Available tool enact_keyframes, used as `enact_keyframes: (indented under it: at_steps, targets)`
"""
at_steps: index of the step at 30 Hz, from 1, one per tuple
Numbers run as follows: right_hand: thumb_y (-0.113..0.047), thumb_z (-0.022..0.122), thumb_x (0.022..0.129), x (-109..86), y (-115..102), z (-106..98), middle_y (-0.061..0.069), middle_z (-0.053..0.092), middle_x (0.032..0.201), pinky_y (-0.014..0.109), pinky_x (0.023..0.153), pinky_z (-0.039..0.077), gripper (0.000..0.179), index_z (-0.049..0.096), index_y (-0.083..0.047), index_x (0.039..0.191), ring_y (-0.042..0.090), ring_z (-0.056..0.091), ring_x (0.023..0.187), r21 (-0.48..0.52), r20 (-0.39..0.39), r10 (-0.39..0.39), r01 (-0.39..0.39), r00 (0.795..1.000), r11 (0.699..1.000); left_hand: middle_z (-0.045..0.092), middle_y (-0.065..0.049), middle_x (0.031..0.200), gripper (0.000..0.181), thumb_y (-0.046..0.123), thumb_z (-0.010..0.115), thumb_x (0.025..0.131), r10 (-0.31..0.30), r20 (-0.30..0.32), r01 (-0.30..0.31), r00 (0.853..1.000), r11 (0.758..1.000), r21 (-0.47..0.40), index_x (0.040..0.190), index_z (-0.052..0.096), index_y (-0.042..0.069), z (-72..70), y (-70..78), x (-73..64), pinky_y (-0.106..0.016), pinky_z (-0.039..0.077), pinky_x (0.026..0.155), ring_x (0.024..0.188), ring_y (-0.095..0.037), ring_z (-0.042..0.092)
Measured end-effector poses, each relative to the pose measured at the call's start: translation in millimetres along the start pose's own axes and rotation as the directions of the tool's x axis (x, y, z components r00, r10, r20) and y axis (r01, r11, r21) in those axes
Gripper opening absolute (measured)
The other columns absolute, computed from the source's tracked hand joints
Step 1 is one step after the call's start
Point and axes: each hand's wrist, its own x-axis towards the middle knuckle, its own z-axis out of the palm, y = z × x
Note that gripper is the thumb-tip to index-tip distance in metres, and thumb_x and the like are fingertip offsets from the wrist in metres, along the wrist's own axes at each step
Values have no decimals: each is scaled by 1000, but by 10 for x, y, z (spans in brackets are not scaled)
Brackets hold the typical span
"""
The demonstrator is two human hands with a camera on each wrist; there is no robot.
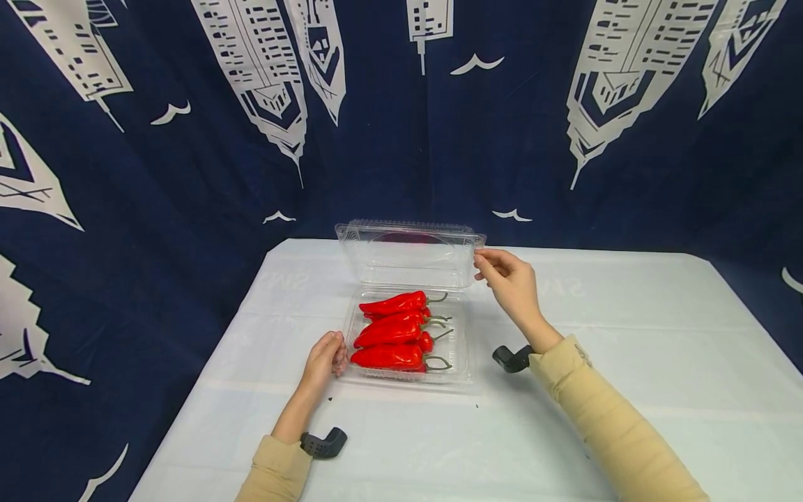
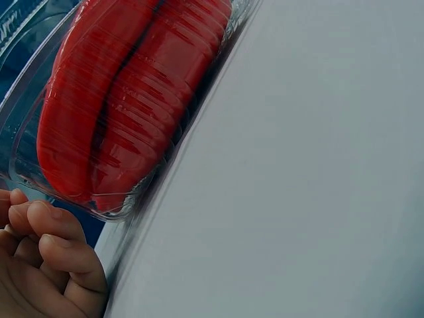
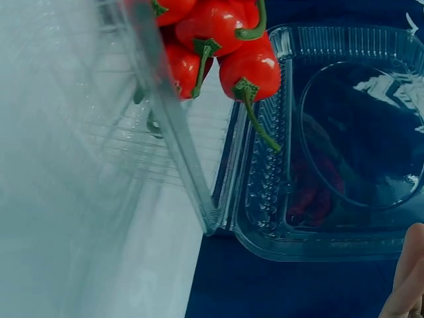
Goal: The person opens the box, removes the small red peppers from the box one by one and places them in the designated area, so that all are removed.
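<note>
The table (image 1: 627, 314) bears the box (image 1: 462, 352), lid (image 1: 417, 275) raised, peppers (image 1: 390, 332) inside. The right hand (image 1: 513, 284) pinches the lid's corner; the left hand (image 1: 323, 357) is curled at the box's left side, grip unclear. Best keep the box steady, lid unbent.

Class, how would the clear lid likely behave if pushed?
The lid probably flexes, since it looks like thin plastic. It would likely swing rather than slide, being joined along one edge to the tray of red peppers.
</note>
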Motion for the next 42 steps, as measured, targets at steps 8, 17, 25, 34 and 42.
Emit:
enact_keyframes:
  at_steps: [8,17,25,34,42]
  targets:
    - [-15,63,91,33,46,46,21,67,92,13,56,46,24,66,3,106,0,60,62,15,-12,44,-44,999,999,36,-5,64,23,6,31,102,-2,-4,2,1000,1000,12,82,40,-1,3,16,1,-19,31,46,50,-11,37]
    - [-2,59,90,-43,-174,85,27,65,92,12,54,43,21,63,12,106,16,65,65,9,-7,71,-71,997,997,38,-4,64,23,8,33,103,7,4,-7,1000,1000,-24,83,40,0,-82,-196,104,-19,32,45,50,-11,38]
    - [-2,58,91,-17,-79,122,30,64,92,12,53,43,21,62,13,106,9,63,63,17,-6,100,-100,995,995,37,-5,64,23,11,36,102,18,-8,-18,1000,1000,-23,82,40,2,-55,-176,81,-19,31,45,50,-11,37]
    - [-12,60,92,81,388,200,20,67,92,14,55,45,23,64,4,107,-2,59,61,-36,-5,141,-141,990,989,38,-4,65,23,14,37,102,23,-5,-23,1000,1000,-10,83,40,2,-84,-238,108,-19,32,45,50,-10,38]
    - [-12,58,92,89,457,238,19,68,92,15,56,46,23,63,2,109,3,61,62,-91,8,179,-177,984,980,40,-2,65,24,18,37,102,33,8,-33,999,999,-11,83,40,3,-96,-261,111,-18,33,45,51,-9,40]
